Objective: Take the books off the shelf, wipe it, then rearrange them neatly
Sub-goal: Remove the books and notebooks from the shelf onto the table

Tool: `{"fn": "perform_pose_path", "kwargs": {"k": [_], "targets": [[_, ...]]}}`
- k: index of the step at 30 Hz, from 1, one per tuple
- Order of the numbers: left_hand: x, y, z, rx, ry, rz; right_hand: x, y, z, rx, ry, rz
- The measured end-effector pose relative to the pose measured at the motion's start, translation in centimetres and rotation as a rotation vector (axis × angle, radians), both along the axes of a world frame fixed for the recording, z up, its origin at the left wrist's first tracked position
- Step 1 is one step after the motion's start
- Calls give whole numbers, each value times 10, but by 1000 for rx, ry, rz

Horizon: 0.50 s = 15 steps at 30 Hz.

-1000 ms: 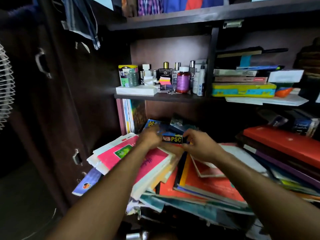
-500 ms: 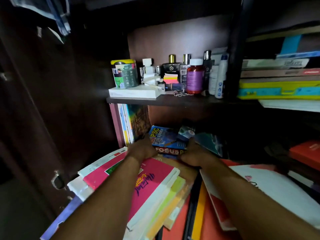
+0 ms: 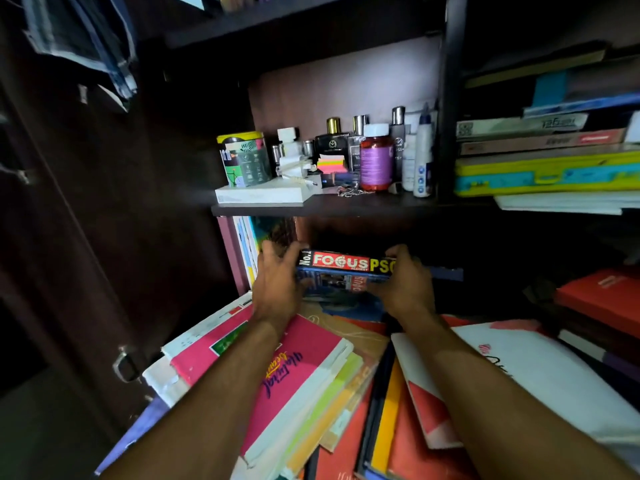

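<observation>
Now, here is what shows.
Left hand (image 3: 277,282): fingers curled round the left end of the book stack (image 3: 343,271).
Right hand (image 3: 403,282): fingers curled round the right end of the same stack.
Book stack: held between both hands, thick edges facing out, top edge reads "FOCUS".
Below the hands: a messy pile, with a pink book (image 3: 277,375) under the left arm and a white book (image 3: 540,372) under the right arm.
Above the hands: a shelf (image 3: 311,207) with bottles (image 3: 375,157) and a can (image 3: 242,159).
</observation>
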State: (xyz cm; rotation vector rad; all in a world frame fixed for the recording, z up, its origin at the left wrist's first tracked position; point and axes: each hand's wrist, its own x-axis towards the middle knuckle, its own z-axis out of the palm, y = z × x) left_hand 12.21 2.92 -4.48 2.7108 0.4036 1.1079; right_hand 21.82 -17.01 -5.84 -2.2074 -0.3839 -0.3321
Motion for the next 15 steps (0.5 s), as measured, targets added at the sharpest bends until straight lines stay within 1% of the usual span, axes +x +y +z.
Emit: {"fn": "perform_pose_path", "kwargs": {"k": [3,6,7,9,11,12,13,14,15], "targets": [[-9,4,15,44,-16,-19,-6,-1,5,-44,-38,51],[-36,12,35,106,-35,-14,-12,2,7,-17,-133,145],[-51,12,43,145,-35,-18,-17,2,8,-47,-171,158],[-81,6,64,267,-24,-44,-32,1,16,-224,-229,159],[-106,-9,83,456,3,-121,-49,-2,29,-437,-288,184],[-115,-16,89,526,10,-153,-56,-4,37,-488,-312,232],[-123,-24,97,555,2,-164,-65,-8,46,-491,-326,282],[-133,-34,105,548,-30,-179,-75,-16,56,-445,-335,317],[-143,-44,113,510,-75,-188,-88,-25,64,-356,-352,327]]}}
